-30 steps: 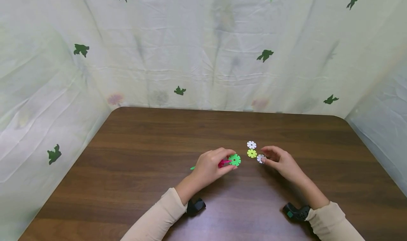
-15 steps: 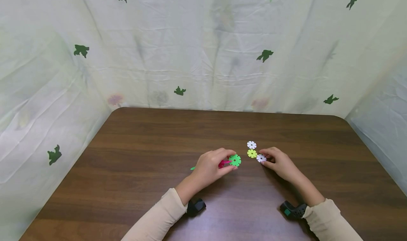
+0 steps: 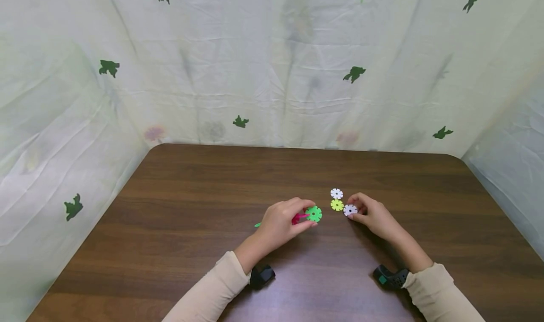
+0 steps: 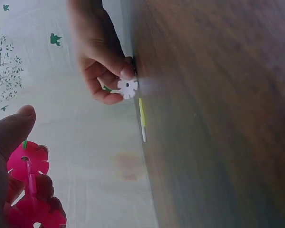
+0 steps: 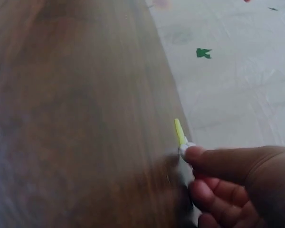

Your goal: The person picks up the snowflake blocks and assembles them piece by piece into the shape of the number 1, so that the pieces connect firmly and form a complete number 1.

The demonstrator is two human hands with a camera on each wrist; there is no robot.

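I observe the left hand (image 3: 278,222) partly closed, gripping joined pink notched discs (image 4: 29,161); a green notched disc (image 3: 318,214) sits by its fingertips. The right hand (image 3: 378,219) pinches a white notched disc (image 3: 347,210) between thumb and fingers. Just beside it, I locate a yellow notched disc (image 3: 333,205) and a second white disc (image 3: 333,193) on the wooden table (image 3: 212,180).

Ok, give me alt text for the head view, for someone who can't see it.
A person's right hand pinches a white notched disc at a brown table, while the left hand holds pink pieces and a green disc. Beside the right hand, a yellow disc and a second white disc lie on the table; green-patterned cloth hangs behind.
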